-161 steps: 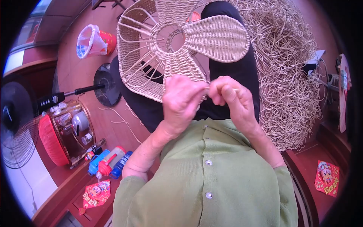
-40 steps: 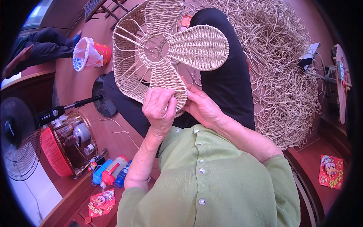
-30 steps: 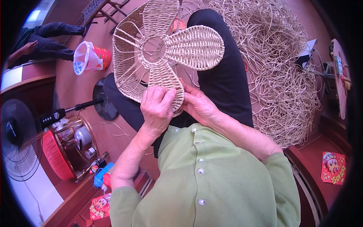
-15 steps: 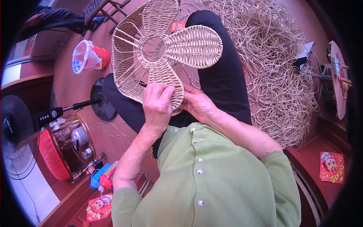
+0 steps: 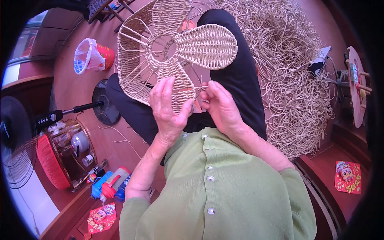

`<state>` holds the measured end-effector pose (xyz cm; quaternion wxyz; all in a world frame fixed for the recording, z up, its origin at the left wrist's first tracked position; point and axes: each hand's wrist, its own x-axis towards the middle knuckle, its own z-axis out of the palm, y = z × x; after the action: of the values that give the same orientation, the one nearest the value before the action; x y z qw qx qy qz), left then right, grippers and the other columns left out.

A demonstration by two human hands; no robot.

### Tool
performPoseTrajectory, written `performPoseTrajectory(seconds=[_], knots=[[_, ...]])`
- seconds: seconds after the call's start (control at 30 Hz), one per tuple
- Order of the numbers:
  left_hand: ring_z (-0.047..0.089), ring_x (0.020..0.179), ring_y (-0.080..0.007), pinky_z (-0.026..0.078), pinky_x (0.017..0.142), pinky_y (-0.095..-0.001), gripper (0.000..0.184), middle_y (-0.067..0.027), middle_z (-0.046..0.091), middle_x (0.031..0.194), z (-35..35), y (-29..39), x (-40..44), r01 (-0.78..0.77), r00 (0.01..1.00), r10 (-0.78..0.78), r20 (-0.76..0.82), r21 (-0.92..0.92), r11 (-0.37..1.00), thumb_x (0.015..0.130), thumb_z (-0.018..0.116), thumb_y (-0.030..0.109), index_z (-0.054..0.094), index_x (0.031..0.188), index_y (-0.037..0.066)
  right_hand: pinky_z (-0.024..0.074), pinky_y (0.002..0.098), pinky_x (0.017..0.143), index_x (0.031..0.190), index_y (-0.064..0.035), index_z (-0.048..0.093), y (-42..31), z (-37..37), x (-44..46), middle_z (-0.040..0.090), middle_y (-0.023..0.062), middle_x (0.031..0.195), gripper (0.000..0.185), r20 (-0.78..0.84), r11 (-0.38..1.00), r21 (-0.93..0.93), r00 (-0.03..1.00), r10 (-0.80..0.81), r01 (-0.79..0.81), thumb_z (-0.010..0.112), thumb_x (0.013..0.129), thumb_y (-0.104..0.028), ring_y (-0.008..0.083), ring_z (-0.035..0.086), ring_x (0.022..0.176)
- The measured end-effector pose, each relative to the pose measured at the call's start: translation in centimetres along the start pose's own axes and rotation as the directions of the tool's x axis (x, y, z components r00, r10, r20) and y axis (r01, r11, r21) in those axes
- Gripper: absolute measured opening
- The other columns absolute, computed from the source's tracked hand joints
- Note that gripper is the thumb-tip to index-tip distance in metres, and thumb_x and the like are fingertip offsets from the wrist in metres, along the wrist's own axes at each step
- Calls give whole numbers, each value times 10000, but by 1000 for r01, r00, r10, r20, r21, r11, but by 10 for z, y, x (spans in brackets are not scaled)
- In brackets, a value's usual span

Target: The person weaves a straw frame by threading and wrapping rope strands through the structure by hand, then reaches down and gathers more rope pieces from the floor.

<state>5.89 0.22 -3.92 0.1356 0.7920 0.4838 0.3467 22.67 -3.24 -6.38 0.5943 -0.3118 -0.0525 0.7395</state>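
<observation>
A woven rope basket (image 5: 130, 76) rests across my lap, with petal-shaped panels around a ringed opening. My left hand (image 5: 166, 108) grips the petal nearest me (image 5: 182, 90), fingers on its left side and thumb at its lower edge. Just right of that petal, my right hand (image 5: 222, 108) pinches a short rope strand (image 5: 202, 87) that runs out from the petal's edge. Another finished-looking petal (image 5: 208, 46) points right over my knee. Loose spoke strands (image 5: 134, 36) stick out left of the ring. The petal's underside is hidden.
A large heap of loose rope (image 5: 288, 80) covers the floor on the right. To the left stand a lined bin (image 5: 105, 56), a fan (image 5: 20, 136) and its round base (image 5: 106, 102). Bottles (image 5: 114, 184) sit low left; a round wooden stool (image 5: 356, 88) is far right.
My right hand has come out from beneath the petal and moved right, drawing a strand outward. My left hand has opened wider over the petal. The view has shifted slightly.
</observation>
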Motion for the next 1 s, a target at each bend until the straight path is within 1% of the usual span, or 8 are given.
performPoseTrajectory(seconds=[0.37, 0.5, 0.6, 0.7, 0.77, 0.83, 0.93, 1.0], knots=[[442, 1300, -340, 275, 1087, -487, 933, -156, 503, 1366, 27, 7, -8, 47, 996, -41, -80, 72, 996, 681, 840, 259, 379, 1458, 24, 325, 219, 614, 889, -75, 526, -25, 15, -1, 467, -24, 813, 285, 82, 996, -44, 994, -73, 76, 481, 1071, -289, 62, 366, 682], [432, 1297, -331, 278, 1077, -474, 831, -134, 504, 1354, 25, 10, -8, 74, 995, -71, -69, 34, 997, 689, 836, 270, 473, 1409, 70, 371, 239, 572, 837, -64, 563, -28, 16, 2, 507, 2, 824, 264, 101, 909, -383, 985, -137, 165, 556, 1034, -240, 72, 426, 644], [488, 1214, -289, 318, 1028, -453, 442, -83, 574, 1238, 15, 22, 8, 64, 994, -62, -88, 22, 998, 736, 803, 222, 695, 1154, 124, 453, 263, 599, 827, -32, 590, -36, 42, 4, 551, 49, 863, 189, 494, 249, -760, 783, -379, 600, 626, 973, -146, 105, 518, 657], [551, 1108, -259, 349, 984, -440, 236, -41, 644, 1066, 15, 14, 14, 8, 997, -12, -70, -52, 999, 775, 771, 165, 736, 1000, 103, 499, 269, 645, 824, -13, 606, -41, 58, 8, 568, 92, 901, 130, 753, -198, -649, 582, -307, 735, 667, 915, -84, 139, 574, 679], [608, 941, -238, 405, 901, -385, 128, -15, 676, 861, 12, 6, 17, 30, 991, -47, -127, -136, 990, 778, 771, 78, 743, 902, 88, 503, 292, 627, 946, -29, 590, -34, 50, 6, 572, 56, 976, 118, 584, 63, -746, 696, -418, 663, 621, 981, -138, 112, 551, 677], [620, 889, -237, 429, 867, -362, 142, -23, 687, 832, 7, -4, 7, 125, 978, -155, -137, -209, 970, 766, 779, 41, 745, 896, 85, 509, 313, 626, 1042, -32, 576, -14, 28, -5, 567, 39, 1009, 148, 163, 591, -715, 912, -377, 373, 590, 1017, -178, 101, 542, 697], [628, 859, -226, 490, 797, -336, 131, -41, 704, 830, 2, -8, 3, 69, 985, -89, -151, -134, 989, 768, 779, -16, 744, 877, 48, 526, 350, 884, 1197, -10, 539, 8, 12, -2, 595, 88, 1161, 289, -52, 890, -450, 993, -104, 70, 470, 1073, -261, 156, 610, 1024], [630, 862, -249, 471, 816, -361, 166, -47, 699, 830, 4, -11, 1, 71, 981, -94, -171, -138, 988, 731, 769, -25, 732, 861, 72, 444, 399, 1080, 1323, 7, 506, 10, 9, 4, 585, 132, 1302, 368, 64, 981, -183, 995, 74, -61, 415, 1084, -258, 208, 559, 1252]])
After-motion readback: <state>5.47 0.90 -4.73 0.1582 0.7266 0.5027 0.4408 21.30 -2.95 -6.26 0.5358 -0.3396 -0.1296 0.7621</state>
